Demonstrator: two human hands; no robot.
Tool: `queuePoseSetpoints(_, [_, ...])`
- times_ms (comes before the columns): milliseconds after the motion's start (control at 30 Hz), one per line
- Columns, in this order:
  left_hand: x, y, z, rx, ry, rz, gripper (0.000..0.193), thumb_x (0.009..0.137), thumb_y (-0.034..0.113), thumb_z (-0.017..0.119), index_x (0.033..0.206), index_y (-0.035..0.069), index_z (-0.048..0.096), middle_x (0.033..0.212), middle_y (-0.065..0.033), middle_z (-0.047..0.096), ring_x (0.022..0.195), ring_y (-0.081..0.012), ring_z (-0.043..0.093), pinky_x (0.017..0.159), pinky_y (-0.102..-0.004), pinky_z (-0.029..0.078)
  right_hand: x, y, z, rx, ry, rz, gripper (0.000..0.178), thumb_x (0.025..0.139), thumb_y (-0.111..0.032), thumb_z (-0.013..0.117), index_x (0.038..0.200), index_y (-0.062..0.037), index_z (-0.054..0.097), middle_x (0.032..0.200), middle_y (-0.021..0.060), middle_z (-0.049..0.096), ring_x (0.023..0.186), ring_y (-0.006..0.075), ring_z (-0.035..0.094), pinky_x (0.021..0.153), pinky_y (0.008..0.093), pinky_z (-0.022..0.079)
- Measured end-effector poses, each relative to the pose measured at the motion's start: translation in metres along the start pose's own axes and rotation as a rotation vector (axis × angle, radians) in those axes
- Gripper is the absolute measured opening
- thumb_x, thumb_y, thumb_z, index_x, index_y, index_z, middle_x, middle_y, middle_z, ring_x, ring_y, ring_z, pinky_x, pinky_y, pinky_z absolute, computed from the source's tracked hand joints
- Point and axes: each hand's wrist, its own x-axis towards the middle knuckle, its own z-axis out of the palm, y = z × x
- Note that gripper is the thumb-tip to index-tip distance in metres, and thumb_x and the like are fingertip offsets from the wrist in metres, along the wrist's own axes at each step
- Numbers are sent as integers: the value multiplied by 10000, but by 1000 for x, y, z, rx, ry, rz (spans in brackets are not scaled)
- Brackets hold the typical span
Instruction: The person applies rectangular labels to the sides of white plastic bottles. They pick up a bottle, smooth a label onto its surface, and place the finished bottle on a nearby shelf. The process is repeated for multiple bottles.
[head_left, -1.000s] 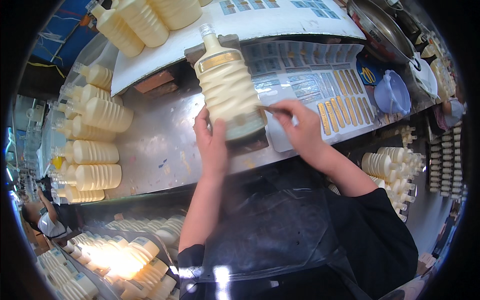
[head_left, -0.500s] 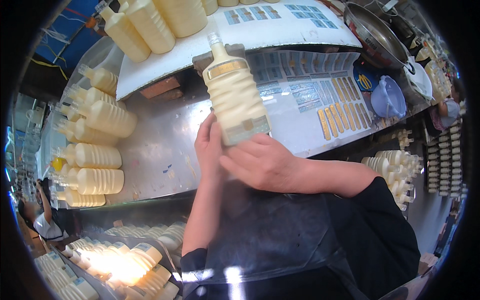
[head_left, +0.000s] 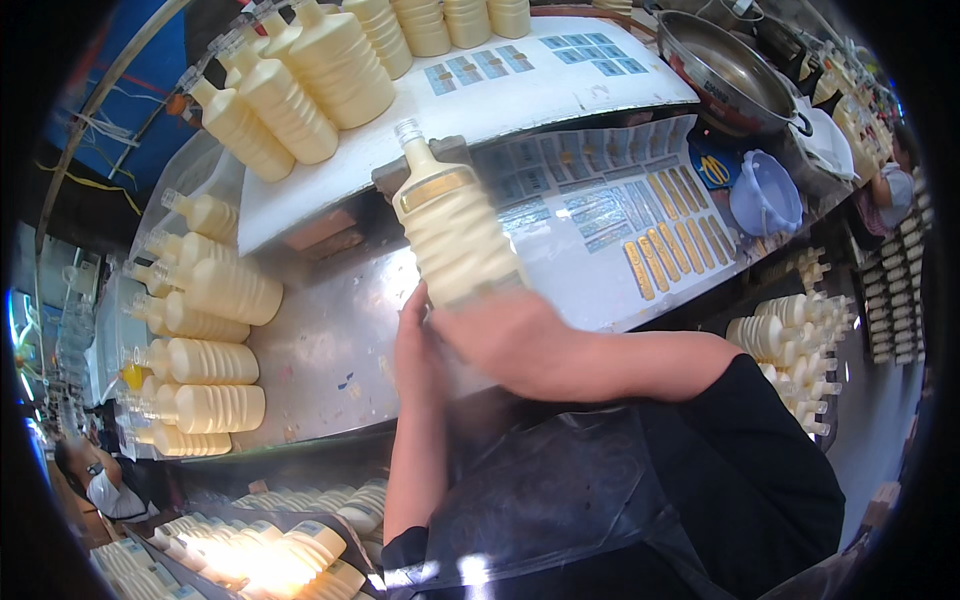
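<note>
Cream bottle (head_left: 458, 235) sits between two hands

Dark apron (head_left: 540, 490) fills the bottom middle of the frame. Just above it, the right hand (head_left: 512, 345) lies across the low end of the bottle. It is blurry, so I cannot tell if its fingers pinch anything. The left hand (head_left: 418, 335) touches the bottle's lower left side; how tightly it grips, I cannot tell. The bottle is in the middle of the frame, tilted, neck up and to the left, with a gold label (head_left: 437, 188) near its top. A shiny metal table (head_left: 325, 375) is under it. More cream bottles (head_left: 225, 362) lie along the left. Gold strips (head_left: 664, 257) and blue strips (head_left: 597, 212) lie to the right, near a purple bucket (head_left: 765, 200). Farther up, tall bottles (head_left: 342, 65) stand on a white board (head_left: 560, 100). A big round pan (head_left: 725, 75) is at the upper right.
</note>
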Motion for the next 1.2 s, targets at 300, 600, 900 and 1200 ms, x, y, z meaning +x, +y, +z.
queuePoseSetpoints(300, [-2,-10,23,542,157,175,788,714,181,876,1399,27,519,1402,-152,516,1317,-307,504,1122,-425,403,-74,48,-10,370,115,851,290,942,-171,677,1184,-15,710,957,160,762,841,250,743,747,326,564])
queuePoseSetpoints(600, [4,60,56,1337,33,843,679,650,136,922,1272,67,660,1227,-125,622,1168,-349,576,1021,-467,461,-106,93,-22,937,91,1089,216,977,-172,624,1063,-17,749,885,9,687,846,104,639,760,261,518])
queuePoseSetpoints(900, [2,33,56,1337,18,839,664,634,44,868,1268,99,679,1205,-135,609,1111,-340,584,969,-445,481,-142,92,-57,95,-191,880,197,901,-172,661,989,-26,759,984,144,730,862,299,719,747,398,559])
queuePoseSetpoints(1200, [-6,52,77,1498,-70,850,552,693,133,865,1224,118,717,1228,-128,595,1116,-342,581,959,-457,473,-142,106,-24,-300,-322,764,377,834,-61,629,1191,59,654,1287,205,661,836,340,733,738,421,590])
